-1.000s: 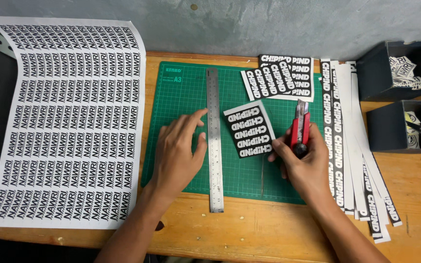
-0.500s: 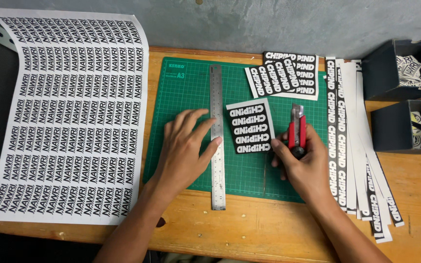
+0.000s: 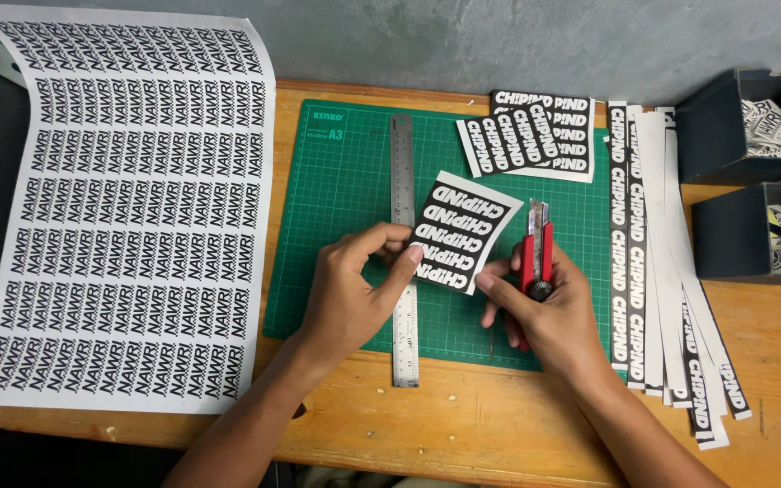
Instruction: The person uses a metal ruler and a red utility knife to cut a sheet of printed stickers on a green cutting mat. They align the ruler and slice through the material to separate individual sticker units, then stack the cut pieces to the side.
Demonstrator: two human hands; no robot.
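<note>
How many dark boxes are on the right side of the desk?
2: one box at the far right corner holding cut stickers, another box just below it; both run off frame.

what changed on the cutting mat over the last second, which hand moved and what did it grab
The left hand moved right across the steel ruler and pinched the left edge of the small black sticker sheet, which has turned clockwise and now lies tilted. The right hand still grips the red utility knife, its fingertips at the sheet's lower corner. The ruler, green mat, big printed sheet and strips stayed put.
</note>
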